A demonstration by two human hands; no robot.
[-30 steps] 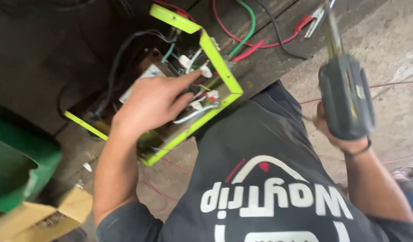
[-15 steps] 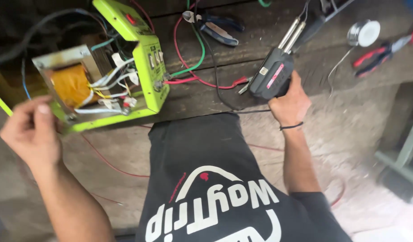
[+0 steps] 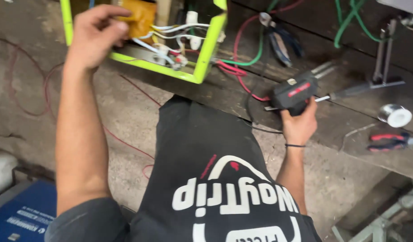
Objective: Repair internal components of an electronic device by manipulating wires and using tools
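Observation:
My left hand [image 3: 95, 36] reaches to the lime-green open metal case [image 3: 205, 54] at the top left, fingers curled by the yellow-wrapped transformer [image 3: 141, 18] and the white wires [image 3: 164, 42] inside; whether it pinches a wire is hidden. My right hand [image 3: 299, 123] grips a black soldering gun [image 3: 294, 93] with a red label, resting on the dark wooden bench [image 3: 350, 112], its metal tip pointing right. I wear a black printed shirt [image 3: 215, 179].
Red and green wires [image 3: 242, 67] run across the bench. Blue-handled pliers [image 3: 278, 40] lie behind the gun. A solder spool [image 3: 395, 115] and red-handled pliers [image 3: 390, 141] sit at the right. A blue box [image 3: 22, 215] lies on the concrete floor.
The view swung left and down. My left hand rose from beside the case to its opening. My right hand lowered the soldering gun onto the bench.

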